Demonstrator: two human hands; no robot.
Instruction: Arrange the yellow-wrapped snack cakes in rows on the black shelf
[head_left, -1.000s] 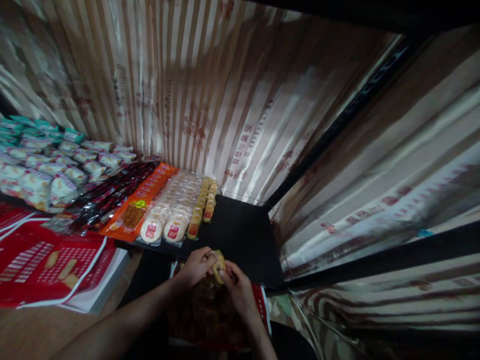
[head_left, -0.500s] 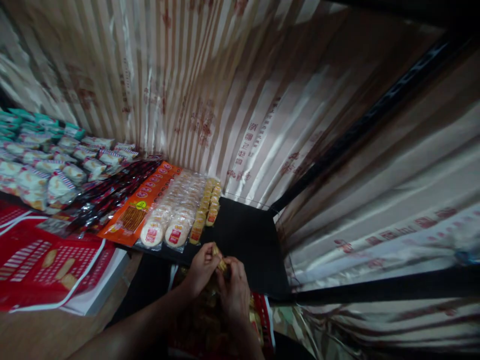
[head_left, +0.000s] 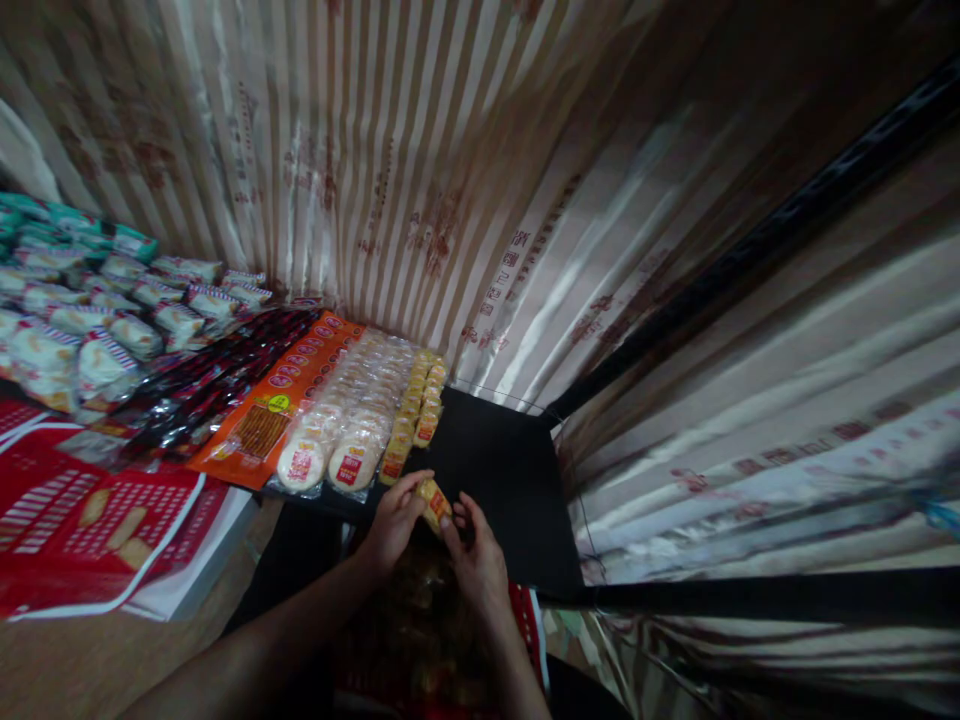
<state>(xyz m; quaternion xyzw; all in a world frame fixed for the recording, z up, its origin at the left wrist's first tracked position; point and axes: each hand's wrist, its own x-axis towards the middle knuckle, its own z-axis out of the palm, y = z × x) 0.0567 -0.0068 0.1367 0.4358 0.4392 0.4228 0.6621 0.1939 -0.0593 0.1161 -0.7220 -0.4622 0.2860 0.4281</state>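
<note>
My left hand (head_left: 391,522) and my right hand (head_left: 474,553) meet over the near edge of a black shelf (head_left: 495,480). Both pinch a small yellow snack packet (head_left: 433,501) with a red label. It is held just in front of a row of like yellow packets (head_left: 416,415) that runs back along the shelf. Under my hands lies a dark red bag (head_left: 420,640) with more packets in it, dim and hard to make out.
Left of the yellow row lie round white cakes in clear wrap (head_left: 352,410), an orange packet (head_left: 281,400), dark red wrappers (head_left: 210,385) and white pillow packs (head_left: 97,320). A red and white box (head_left: 97,530) sits at the near left. Striped shiny drapes (head_left: 465,180) close the back and right.
My hands have lifted the yellow packet a little up and forward toward the shelf edge. The view has tilted slightly, and the goods on the shelf stay put.
</note>
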